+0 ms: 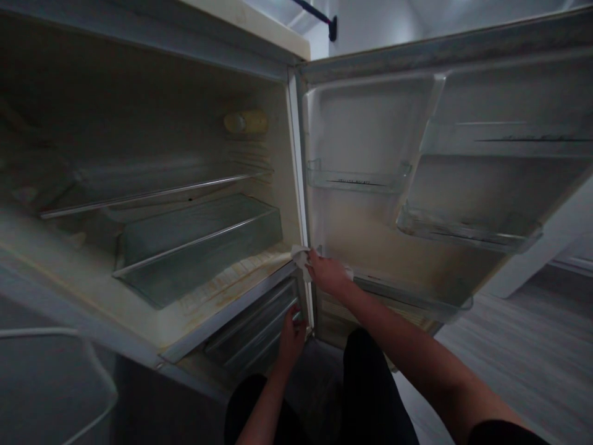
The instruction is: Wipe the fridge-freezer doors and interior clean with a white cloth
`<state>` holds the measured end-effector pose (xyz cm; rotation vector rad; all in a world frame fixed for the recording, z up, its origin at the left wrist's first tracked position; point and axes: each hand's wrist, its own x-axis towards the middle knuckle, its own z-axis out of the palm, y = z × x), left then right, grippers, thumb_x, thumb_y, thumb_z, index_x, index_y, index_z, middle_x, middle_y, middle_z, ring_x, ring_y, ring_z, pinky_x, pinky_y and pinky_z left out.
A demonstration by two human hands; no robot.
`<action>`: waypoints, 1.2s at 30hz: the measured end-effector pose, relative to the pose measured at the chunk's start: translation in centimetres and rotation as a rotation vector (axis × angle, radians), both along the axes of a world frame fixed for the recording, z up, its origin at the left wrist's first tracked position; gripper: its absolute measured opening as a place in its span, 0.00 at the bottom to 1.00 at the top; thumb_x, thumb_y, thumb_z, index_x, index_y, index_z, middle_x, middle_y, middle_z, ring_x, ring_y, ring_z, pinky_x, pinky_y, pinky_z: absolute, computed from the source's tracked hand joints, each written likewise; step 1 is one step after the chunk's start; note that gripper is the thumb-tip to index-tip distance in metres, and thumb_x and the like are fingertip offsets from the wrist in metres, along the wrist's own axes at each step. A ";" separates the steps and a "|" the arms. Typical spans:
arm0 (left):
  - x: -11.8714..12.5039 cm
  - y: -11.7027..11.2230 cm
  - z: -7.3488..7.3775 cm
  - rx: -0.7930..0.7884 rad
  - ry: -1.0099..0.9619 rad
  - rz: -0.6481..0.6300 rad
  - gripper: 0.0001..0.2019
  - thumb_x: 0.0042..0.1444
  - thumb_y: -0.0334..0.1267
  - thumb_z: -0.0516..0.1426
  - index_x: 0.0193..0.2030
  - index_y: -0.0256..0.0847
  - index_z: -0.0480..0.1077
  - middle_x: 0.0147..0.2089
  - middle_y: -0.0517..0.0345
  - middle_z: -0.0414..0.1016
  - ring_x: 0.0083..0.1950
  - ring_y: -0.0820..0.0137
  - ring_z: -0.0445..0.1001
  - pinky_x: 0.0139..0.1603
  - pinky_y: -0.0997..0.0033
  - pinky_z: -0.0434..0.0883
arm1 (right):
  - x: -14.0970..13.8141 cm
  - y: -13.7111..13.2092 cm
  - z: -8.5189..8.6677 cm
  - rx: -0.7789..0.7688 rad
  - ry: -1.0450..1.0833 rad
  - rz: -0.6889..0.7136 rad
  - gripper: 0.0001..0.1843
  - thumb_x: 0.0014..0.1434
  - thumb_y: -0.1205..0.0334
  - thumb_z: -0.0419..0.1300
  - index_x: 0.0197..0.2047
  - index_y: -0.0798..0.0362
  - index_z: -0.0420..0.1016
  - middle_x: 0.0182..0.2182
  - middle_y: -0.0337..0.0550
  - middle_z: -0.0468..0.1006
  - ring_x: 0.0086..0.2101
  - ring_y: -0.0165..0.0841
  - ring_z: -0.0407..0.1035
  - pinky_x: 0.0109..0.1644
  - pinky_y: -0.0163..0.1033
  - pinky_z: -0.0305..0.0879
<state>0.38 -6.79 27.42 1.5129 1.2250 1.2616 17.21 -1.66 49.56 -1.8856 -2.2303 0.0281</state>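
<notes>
A stained white fridge (185, 337) stands open in front of me. My right hand (328, 272) is closed round a crumpled white cloth (301, 256), which presses on the hinge-side edge of the fridge frame at the inner floor's corner. Part of the cloth is hidden in the hand. Lower down, my left hand (291, 337) has its fingers bent and apart, close to the front of a clear drawer (259, 324); nothing shows in it. Yellow-brown grime marks the fridge floor (236, 275) near the cloth.
The opened door (361, 228) fills the right side, with clear door racks (356, 179). Inside are a glass shelf (157, 194) and a tilted clear bin (208, 247). Another clear bin (46, 383) is at lower left. My knees (370, 383) are close below.
</notes>
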 end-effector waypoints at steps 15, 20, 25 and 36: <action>2.5 0.6 1.1 0.024 -0.060 -0.006 0.24 0.63 0.47 0.56 0.63 0.43 0.62 0.60 0.43 0.73 0.42 0.65 0.78 0.42 0.61 0.77 | 0.4 -1.0 -1.9 0.148 -0.228 -0.072 0.26 0.63 0.57 0.65 0.59 0.62 0.70 0.51 0.64 0.76 0.49 0.51 0.74 0.50 0.53 0.72; 4.8 1.3 7.5 0.459 0.035 0.166 0.19 0.67 0.41 0.54 0.63 0.44 0.62 0.62 0.42 0.70 0.60 0.60 0.73 0.58 0.55 0.73 | -0.1 -0.5 -1.2 0.098 -0.217 -0.106 0.20 0.65 0.60 0.61 0.57 0.63 0.69 0.49 0.64 0.76 0.48 0.47 0.76 0.49 0.47 0.72; 8.3 3.6 14.3 0.767 0.385 -0.023 0.25 0.67 0.42 0.54 0.68 0.39 0.59 0.68 0.38 0.67 0.71 0.55 0.64 0.71 0.48 0.61 | 5.2 -3.4 -0.4 0.030 -0.323 -0.013 0.18 0.69 0.63 0.55 0.60 0.57 0.68 0.51 0.58 0.75 0.48 0.47 0.75 0.49 0.47 0.70; 12.5 5.9 15.2 0.754 0.830 -0.106 0.22 0.65 0.46 0.57 0.61 0.36 0.70 0.54 0.42 0.78 0.59 0.51 0.72 0.75 0.44 0.52 | 24.5 -9.8 -1.1 0.227 -0.280 -0.337 0.28 0.57 0.68 0.66 0.61 0.61 0.73 0.56 0.67 0.70 0.55 0.49 0.63 0.62 0.52 0.59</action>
